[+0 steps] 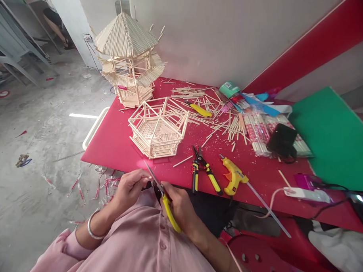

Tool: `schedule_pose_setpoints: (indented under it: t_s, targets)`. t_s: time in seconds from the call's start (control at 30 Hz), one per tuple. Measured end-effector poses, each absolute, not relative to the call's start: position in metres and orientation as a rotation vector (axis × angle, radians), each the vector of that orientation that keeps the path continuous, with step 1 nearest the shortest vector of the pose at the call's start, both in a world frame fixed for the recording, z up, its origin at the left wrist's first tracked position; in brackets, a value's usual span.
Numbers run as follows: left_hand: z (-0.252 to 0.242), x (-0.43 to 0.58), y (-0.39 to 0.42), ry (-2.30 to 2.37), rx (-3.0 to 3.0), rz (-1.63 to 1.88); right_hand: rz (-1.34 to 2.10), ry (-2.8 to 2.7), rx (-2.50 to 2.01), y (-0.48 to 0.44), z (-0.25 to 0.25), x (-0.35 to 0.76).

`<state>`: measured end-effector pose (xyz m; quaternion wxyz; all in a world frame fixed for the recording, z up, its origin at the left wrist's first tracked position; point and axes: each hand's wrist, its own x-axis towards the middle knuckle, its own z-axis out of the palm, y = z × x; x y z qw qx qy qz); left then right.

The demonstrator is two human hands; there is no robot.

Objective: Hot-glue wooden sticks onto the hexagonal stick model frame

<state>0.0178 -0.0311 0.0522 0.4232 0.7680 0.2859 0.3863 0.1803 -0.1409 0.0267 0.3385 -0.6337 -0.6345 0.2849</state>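
Observation:
In my right hand (180,203) is a pair of yellow-handled scissors (171,216), the pointed grey blades angled up toward the table edge. My left hand (131,188) is closed in a pinch beside the blades; whatever its fingertips hold is too small to make out. Just beyond both hands, a hexagonal frame of wooden sticks (157,133) with a slatted base lies on the red table (103,144). Behind it stands a tiered stick pagoda (127,38) with a pointed roof.
Black-and-yellow pliers (205,171) and a yellow glue gun (234,176) lie right of the frame. Loose sticks (192,92), a yellow cutter (201,110) and packed chopsticks (260,129) are farther back. A green board (333,142) is at right; wrappers (106,186) litter the floor.

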Motion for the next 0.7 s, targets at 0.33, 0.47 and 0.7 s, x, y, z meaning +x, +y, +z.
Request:
schedule_pose_setpoints:
  t_s: [0.33, 0.47, 0.7]
  targets:
    - [0.049, 0.019, -0.03, 0.676, 1.566, 0.877, 0.47, -1.807, -1.818, -0.136, 0.047, 0.193]
    - [0.048, 0.018, -0.028, 0.679, 1.601, 0.879, 0.508, -1.82, -1.817, -0.134, 0.048, 0.193]
    - [0.058, 0.018, -0.026, 0.66, 1.75, 0.898, 0.561, -1.803, -1.797, -0.133, 0.05, 0.193]
